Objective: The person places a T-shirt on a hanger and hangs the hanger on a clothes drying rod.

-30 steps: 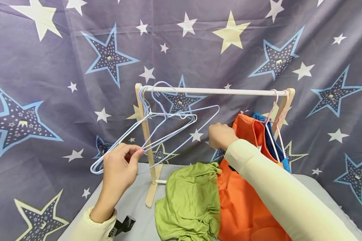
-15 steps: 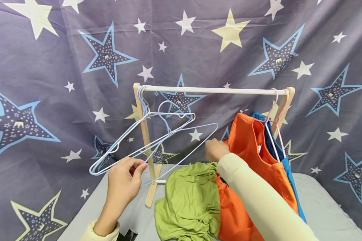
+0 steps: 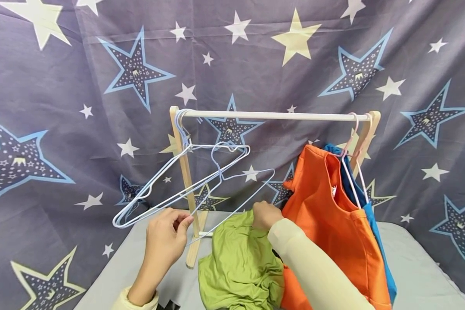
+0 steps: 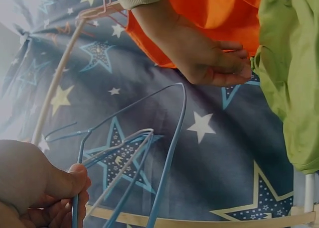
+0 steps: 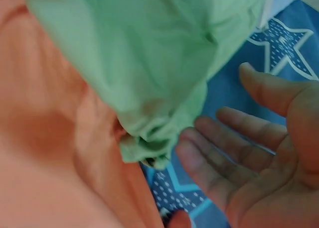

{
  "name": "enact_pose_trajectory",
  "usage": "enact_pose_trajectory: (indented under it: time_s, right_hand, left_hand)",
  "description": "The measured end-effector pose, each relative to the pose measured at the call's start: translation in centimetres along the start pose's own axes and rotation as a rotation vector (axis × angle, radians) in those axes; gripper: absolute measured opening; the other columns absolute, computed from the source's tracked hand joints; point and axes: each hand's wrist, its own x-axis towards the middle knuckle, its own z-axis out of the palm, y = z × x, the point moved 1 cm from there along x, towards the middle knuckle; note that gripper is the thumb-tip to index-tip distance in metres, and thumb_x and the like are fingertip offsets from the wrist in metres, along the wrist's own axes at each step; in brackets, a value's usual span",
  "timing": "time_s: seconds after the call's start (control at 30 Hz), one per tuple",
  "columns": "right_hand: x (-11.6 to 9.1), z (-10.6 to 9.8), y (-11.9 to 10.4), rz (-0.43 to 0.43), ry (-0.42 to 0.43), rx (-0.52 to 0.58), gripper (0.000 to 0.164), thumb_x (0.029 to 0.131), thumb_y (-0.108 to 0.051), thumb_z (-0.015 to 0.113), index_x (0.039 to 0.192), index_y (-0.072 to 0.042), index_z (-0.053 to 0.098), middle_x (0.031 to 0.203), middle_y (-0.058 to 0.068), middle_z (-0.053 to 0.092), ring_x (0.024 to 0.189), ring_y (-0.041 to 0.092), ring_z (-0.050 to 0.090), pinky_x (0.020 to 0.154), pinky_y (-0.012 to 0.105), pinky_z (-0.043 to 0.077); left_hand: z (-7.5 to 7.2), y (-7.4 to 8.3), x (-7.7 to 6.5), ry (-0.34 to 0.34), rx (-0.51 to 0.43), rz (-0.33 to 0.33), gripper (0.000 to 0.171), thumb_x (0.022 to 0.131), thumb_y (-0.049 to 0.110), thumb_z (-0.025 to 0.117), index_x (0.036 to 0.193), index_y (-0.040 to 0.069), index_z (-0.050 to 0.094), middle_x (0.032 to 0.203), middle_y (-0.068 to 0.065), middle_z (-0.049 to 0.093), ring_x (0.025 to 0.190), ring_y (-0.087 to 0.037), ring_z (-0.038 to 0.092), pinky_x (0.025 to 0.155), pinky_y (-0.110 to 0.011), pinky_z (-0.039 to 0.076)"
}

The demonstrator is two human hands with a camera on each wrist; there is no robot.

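My left hand (image 3: 166, 234) pinches the lower wire of a light blue hanger (image 4: 172, 148) between thumb and fingers. This hanger is off the rail, its hook standing up below the rail. My right hand (image 3: 266, 215) is at the far edge of a crumpled green garment (image 3: 236, 262) lying on the grey surface. In the right wrist view its fingers are spread and relaxed, with the fingertips right beside the garment's bunched edge. Whether they touch the cloth I cannot tell.
A wooden rack with a white rail (image 3: 279, 115) stands behind. More hangers (image 3: 155, 178) hang at its left end. At the right end, an orange garment (image 3: 333, 245) and a blue garment (image 3: 387, 275) hang on pink-hooked hangers. A starry curtain (image 3: 77, 86) closes the back.
The blue hanger has come down from rail height in my left hand. My right hand has moved down and left from beside the orange garment to the green one.
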Motion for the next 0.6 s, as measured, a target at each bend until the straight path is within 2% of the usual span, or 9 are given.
enact_pose_trajectory:
  time_s: [0.13, 0.2, 0.37, 0.5, 0.6]
  right_hand:
    - [0.3, 1.6, 0.0, -0.05, -0.004, 0.017, 0.027, 0.079, -0.021, 0.081, 0.099, -0.005, 0.072, 0.11, 0.02, 0.07, 0.098, 0.037, 0.069, 0.083, 0.052, 0.056]
    - [0.4, 2.4, 0.0, -0.088, -0.002, 0.026, 0.029, 0.083, -0.025, 0.081, 0.101, -0.004, 0.072, 0.111, 0.02, 0.069, 0.101, 0.037, 0.068, 0.087, 0.05, 0.056]
    - [0.9, 4.5, -0.3, -0.173, 0.01, 0.025, 0.04, 0.088, -0.032, 0.081, 0.116, -0.005, 0.071, 0.114, 0.016, 0.07, 0.111, 0.035, 0.066, 0.095, 0.049, 0.054]
    - [1.1, 5.6, -0.6, -0.165, -0.02, 0.012, 0.046, 0.084, -0.019, 0.083, 0.127, -0.011, 0.07, 0.12, 0.011, 0.071, 0.112, 0.032, 0.066, 0.09, 0.048, 0.056]
    - [1.2, 6.2, -0.7, -0.163, -0.024, -0.033, 0.03, 0.082, -0.008, 0.081, 0.111, -0.012, 0.073, 0.11, 0.009, 0.072, 0.102, 0.029, 0.068, 0.081, 0.046, 0.058]
  left_hand:
    - [0.4, -0.4, -0.2, -0.003, 0.014, 0.001, 0.013, 0.077, 0.003, 0.086, 0.077, 0.009, 0.075, 0.07, 0.004, 0.06, 0.059, -0.008, 0.05, 0.055, -0.031, 0.041]
    - [0.7, -0.5, -0.3, -0.006, 0.02, 0.006, 0.013, 0.077, 0.003, 0.086, 0.077, 0.009, 0.074, 0.071, 0.004, 0.061, 0.06, -0.008, 0.05, 0.055, -0.03, 0.041]
    - [1.0, -0.8, -0.4, 0.002, 0.034, 0.02, 0.011, 0.077, 0.002, 0.085, 0.079, 0.008, 0.076, 0.073, 0.001, 0.064, 0.061, -0.011, 0.053, 0.055, -0.034, 0.042]
    - [1.1, -1.1, -0.4, 0.014, 0.047, 0.027, 0.01, 0.077, 0.001, 0.084, 0.08, 0.007, 0.076, 0.076, -0.002, 0.067, 0.063, -0.016, 0.057, 0.056, -0.038, 0.043]
    - [1.1, -1.4, -0.4, 0.007, 0.055, 0.021, 0.009, 0.078, 0.001, 0.084, 0.08, 0.006, 0.076, 0.076, -0.002, 0.067, 0.064, -0.017, 0.057, 0.057, -0.039, 0.043]
